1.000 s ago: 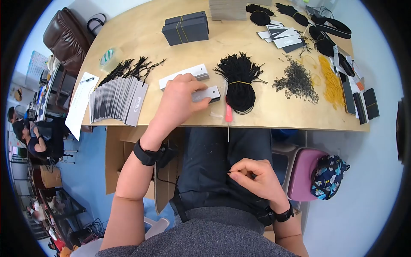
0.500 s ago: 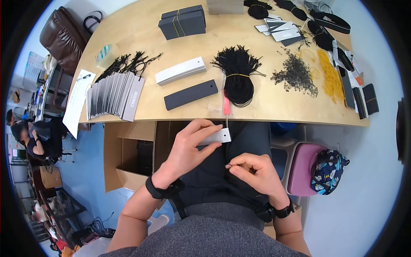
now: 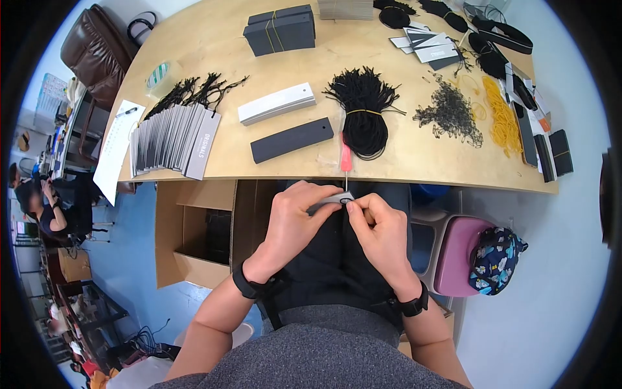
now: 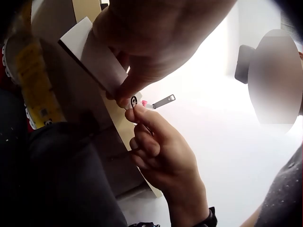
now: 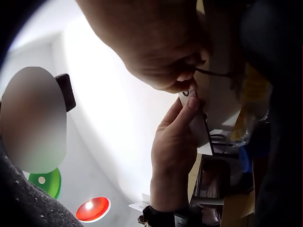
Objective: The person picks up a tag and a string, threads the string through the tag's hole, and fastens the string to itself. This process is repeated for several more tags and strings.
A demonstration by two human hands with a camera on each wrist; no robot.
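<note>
Above the lap, just off the table's front edge, my left hand (image 3: 291, 217) holds a pale hang tag (image 4: 97, 59) between thumb and fingers. My right hand (image 3: 382, 227) meets it at the tag's holed end and pinches a thin black cord (image 4: 134, 100). The cord's small loop shows at the tag end in the left wrist view, and a dark strand trails from the right hand. Fingertips partly hide the hole. On the table behind lie a dark tag stack (image 3: 291, 141), a white tag stack (image 3: 277, 104) and a banded bundle of black cords (image 3: 364, 133).
A red-handled tool (image 3: 346, 157) points its metal shaft over the table edge. Strung tags (image 3: 175, 146) fan out at left. Safety pins (image 3: 447, 113) and yellow rubber bands (image 3: 500, 123) lie at right. An open cardboard box (image 3: 194, 269) stands below.
The left hand has lifted a tag from the dark stack's place and brought it down over the lap. The right hand has moved up to the tag's holed end with the cord.
</note>
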